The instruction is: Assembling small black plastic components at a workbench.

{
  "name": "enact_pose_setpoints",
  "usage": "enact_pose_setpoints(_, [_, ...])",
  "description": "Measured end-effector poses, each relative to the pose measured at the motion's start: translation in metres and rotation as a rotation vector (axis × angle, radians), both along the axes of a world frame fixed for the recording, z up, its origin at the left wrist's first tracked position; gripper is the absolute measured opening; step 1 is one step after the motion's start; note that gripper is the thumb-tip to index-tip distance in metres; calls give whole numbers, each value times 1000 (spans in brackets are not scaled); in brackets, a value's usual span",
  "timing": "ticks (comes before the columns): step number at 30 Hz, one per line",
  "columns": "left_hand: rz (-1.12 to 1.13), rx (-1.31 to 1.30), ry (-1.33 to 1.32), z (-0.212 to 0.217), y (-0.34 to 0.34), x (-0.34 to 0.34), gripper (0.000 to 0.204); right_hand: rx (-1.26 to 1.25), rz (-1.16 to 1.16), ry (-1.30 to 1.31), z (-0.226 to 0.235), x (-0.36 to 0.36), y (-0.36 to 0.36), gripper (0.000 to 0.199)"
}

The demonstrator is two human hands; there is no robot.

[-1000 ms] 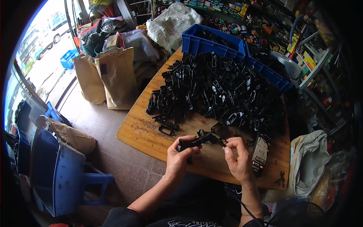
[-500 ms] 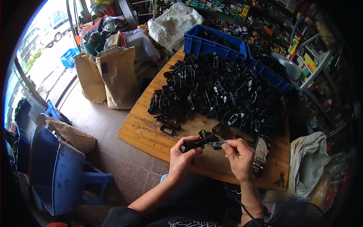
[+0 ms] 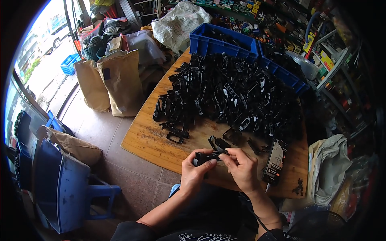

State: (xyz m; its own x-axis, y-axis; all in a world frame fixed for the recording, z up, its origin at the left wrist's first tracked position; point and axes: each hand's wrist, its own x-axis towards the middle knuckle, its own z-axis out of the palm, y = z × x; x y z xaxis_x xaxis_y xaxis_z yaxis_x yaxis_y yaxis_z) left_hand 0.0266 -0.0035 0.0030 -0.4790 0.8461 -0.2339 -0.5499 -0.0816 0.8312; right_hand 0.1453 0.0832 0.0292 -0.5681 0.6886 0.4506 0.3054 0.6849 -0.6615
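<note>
My left hand (image 3: 193, 172) is closed round a long black plastic part (image 3: 200, 158), holding it above the near edge of the wooden table (image 3: 146, 138). Thumb and forefinger of my right hand (image 3: 244, 168) are pinched together at the part's right end. The small black piece they hold is mostly hidden by the fingers. Just beyond my hands lie a few loose black frames (image 3: 232, 136). Farther back, a large heap of similar black plastic parts (image 3: 225, 90) covers much of the tabletop.
Two blue crates (image 3: 245, 51) border the heap at the back. A beige-and-black flat piece (image 3: 275, 160) lies right of my hands, small black bits (image 3: 298, 187) near the right corner. Paper sacks (image 3: 122, 84) and a blue stool (image 3: 102, 195) stand left; a pale sack (image 3: 330, 168) is at right.
My right hand has moved left with the small piece, from a short gap away to the end of the part in my left hand. The view has shifted slightly.
</note>
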Motion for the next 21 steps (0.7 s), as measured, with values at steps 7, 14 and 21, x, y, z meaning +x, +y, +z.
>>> enact_pose_setpoints(7, [29,35,165,-1,8,1,31,16,-38,18,2,3,-3,27])
enact_pose_setpoints(14, [60,104,-30,-5,0,-26,27,287,-58,-205,3,16,64,21])
enact_pose_setpoints(21, [33,85,-82,1,1,-29,37,267,65,-311,5,26,62,11])
